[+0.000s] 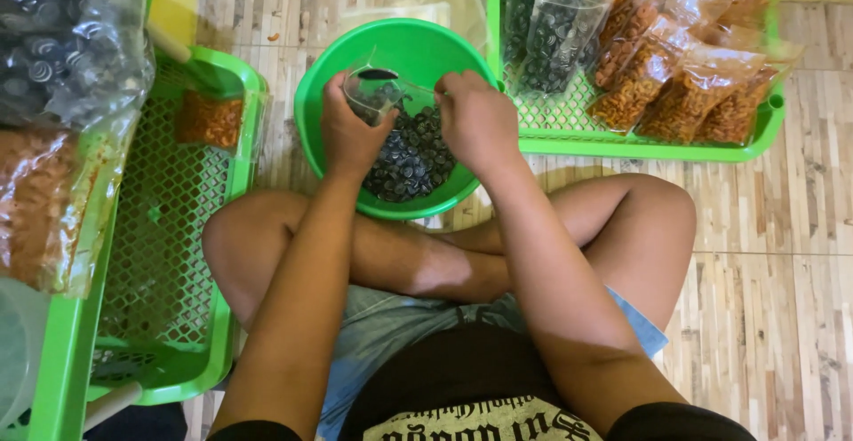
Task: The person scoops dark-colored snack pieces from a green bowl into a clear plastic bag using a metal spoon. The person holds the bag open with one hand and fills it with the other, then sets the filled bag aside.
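Head view, looking down at a person seated cross-legged on a pale tiled floor (782, 254).

- Green basin (324, 95): between the knees, holding dark ring-shaped snacks (410, 152).
- Small clear bag (373, 95): over the basin, partly filled with the dark snacks.
- Left hand (351, 130): fingers closed around the bag.
- Right hand (475, 121): curled, apparently pinching the bag's mouth; fingertips hidden.
- Green mesh tray (675, 146): beyond the basin, with packed bags of dark snacks (555, 23) and orange snacks (684, 77).
- Second green tray (169, 254): at left.
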